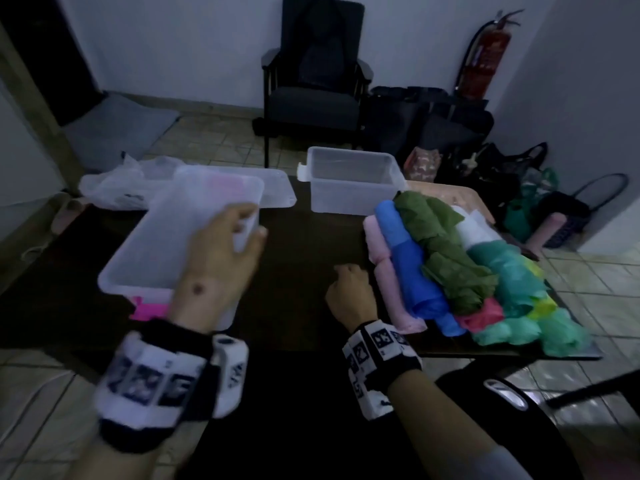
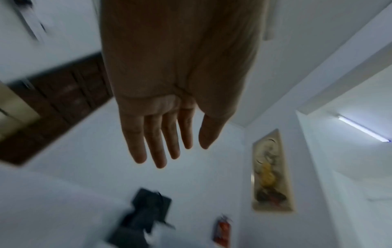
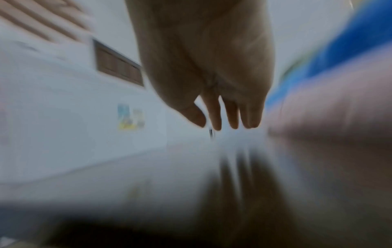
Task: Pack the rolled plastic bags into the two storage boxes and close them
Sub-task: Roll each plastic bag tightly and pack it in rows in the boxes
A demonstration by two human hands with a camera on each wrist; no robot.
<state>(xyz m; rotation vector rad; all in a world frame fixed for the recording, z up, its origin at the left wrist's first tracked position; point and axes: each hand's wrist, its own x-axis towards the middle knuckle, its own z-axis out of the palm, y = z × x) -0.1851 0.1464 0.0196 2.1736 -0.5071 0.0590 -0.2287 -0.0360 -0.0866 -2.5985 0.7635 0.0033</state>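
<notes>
A clear storage box point(image 1: 166, 244) with its lid on and a pink latch point(image 1: 149, 308) stands on the left of the dark table point(image 1: 304, 258); something pink shows faintly through its far end. My left hand point(image 1: 247, 223) hovers over the box's right edge with fingers straight and holds nothing, which the left wrist view confirms point(image 2: 180, 154). A second box point(image 1: 349, 181) stands open at the back, with a loose lid point(image 1: 277, 192) to its left. Rolled bags point(image 1: 450, 265) in pink, blue, green, white and teal lie piled on the right. My right hand point(image 1: 346, 271) rests loosely curled beside the pink roll point(image 1: 384, 271), empty point(image 3: 222, 124).
A crumpled clear bag point(image 1: 114, 188) lies at the table's back left. Behind the table stand a dark armchair point(image 1: 315, 81), a red fire extinguisher point(image 1: 485, 60) and several bags on the floor point(image 1: 519, 188). The roll pile reaches the table's right edge point(image 1: 571, 355).
</notes>
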